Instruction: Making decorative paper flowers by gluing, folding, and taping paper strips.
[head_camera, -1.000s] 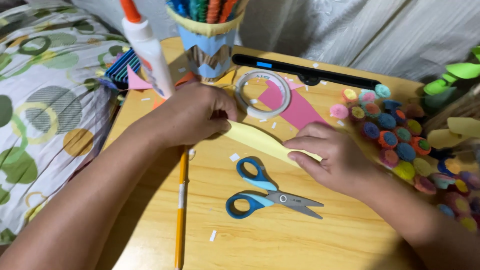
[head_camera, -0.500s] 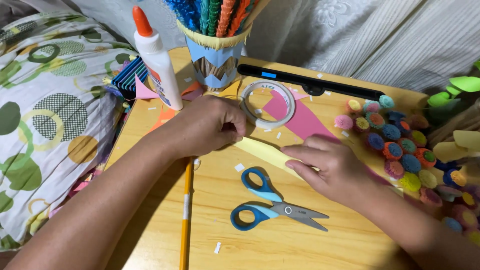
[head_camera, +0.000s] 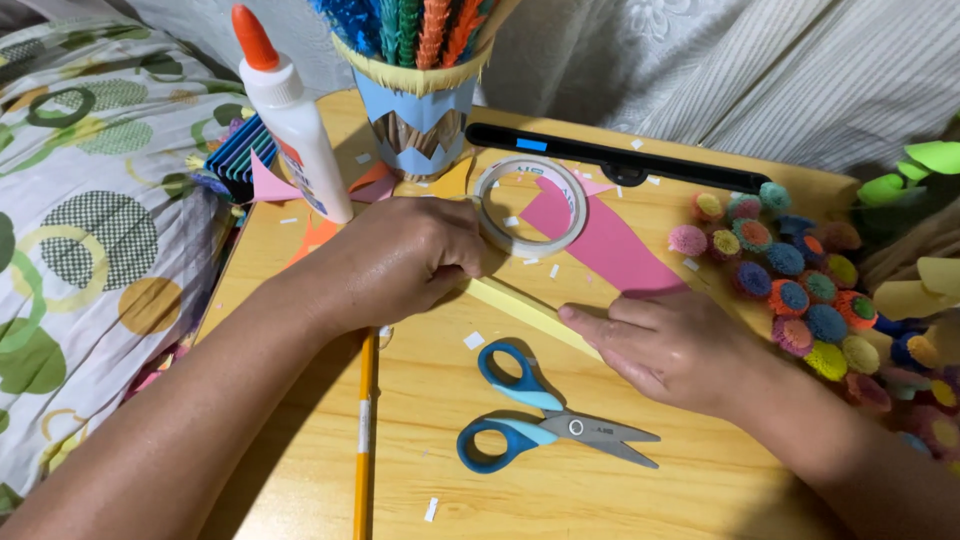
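A folded strip of yellow paper (head_camera: 530, 313) lies flat on the wooden table (head_camera: 620, 500) between my hands. My left hand (head_camera: 405, 262) presses down on the strip's left end, fingers curled over it. My right hand (head_camera: 670, 345) lies flat on the strip's right end, fingertips on its fold. Blue-handled scissors (head_camera: 545, 420) rest shut just in front of both hands. A roll of white tape (head_camera: 528, 207) sits right behind my left hand, partly on a pink paper piece (head_camera: 605, 245).
A white glue bottle with an orange cap (head_camera: 295, 125) and a paper-covered cup of coloured sticks (head_camera: 420, 90) stand at the back. A black bar (head_camera: 620, 160) lies behind the tape. Several coloured paper pompoms (head_camera: 800, 290) crowd the right. A yellow pencil (head_camera: 364, 440) lies at front left.
The yellow strip, earlier curved and lifted between my hands, now lies flat on the table. Both hands press it down. The view has shifted slightly.
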